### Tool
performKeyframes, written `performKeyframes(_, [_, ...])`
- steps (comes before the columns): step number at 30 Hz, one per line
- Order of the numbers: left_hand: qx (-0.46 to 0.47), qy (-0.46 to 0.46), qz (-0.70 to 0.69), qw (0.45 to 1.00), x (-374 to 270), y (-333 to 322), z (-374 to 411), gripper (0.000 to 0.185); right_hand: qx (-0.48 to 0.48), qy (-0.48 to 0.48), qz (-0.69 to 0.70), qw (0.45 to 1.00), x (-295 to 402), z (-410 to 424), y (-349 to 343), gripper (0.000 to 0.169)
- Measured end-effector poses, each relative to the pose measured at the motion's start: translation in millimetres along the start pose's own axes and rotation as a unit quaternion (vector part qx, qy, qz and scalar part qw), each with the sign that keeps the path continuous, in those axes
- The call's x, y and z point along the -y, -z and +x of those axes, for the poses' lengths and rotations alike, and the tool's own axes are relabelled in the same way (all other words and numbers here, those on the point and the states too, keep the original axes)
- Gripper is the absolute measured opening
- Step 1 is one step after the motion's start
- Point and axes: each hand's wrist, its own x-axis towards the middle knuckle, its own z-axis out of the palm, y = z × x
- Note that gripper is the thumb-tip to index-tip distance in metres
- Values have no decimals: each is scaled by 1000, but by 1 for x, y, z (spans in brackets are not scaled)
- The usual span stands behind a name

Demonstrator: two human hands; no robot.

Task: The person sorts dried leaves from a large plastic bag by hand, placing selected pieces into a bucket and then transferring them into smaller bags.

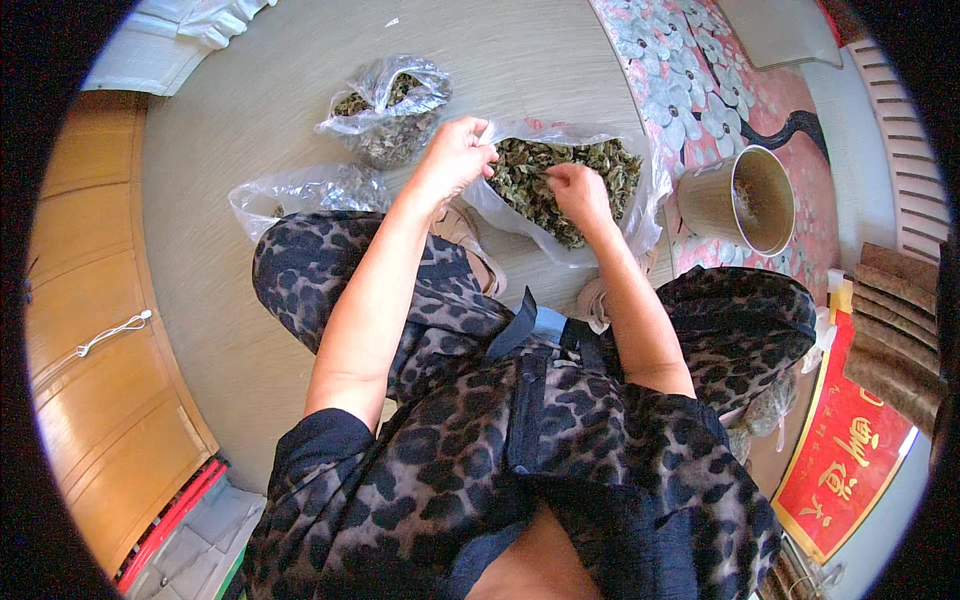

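A clear plastic bag point(654, 176) lies wide at its mouth on the floor before me, full of dried, crumpled green-brown leaves point(517, 176). My left hand point(461, 154) pinches the bag's upper left edge between thumb and fingers. Over the leaves inside the bag is my right hand point(581, 191), its fingers bent and the fingertips at the leaves; whether they hold a piece cannot be made out. Farther off to the left stands a second plastic bag point(390, 139) of similar leaves. A third plastic bag point(322, 191) lies beside my left knee, with little of its contents visible.
A metal bucket point(697, 199) leans on its side at the right, on a floral-patterned mat point(675, 90). Wooden cabinet doors point(105, 300) line the left. A red banner with gold writing point(847, 442) and brown folded fabric point(892, 322) are at the right.
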Motion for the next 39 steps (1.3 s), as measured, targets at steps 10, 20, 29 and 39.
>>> performKeyframes(10, [27, -9, -66, 997, -3, -10, 3, 53, -55, -51, 156, 985, -94, 25, -41, 73])
performKeyframes(20, [30, -18, -77, 996, 3, -14, 4, 49, 112, 236, -8, 965, 11, -1, -72, 51])
performKeyframes(29, [-4, 0, -27, 1000, 0, -4, 7, 46, 28, -46, -212, 976, -69, 6, -7, 48])
performKeyframes(39, [29, -33, 136, 990, -1, -5, 2, 35, 38, -62, -140, 987, -67, 8, 8, 25])
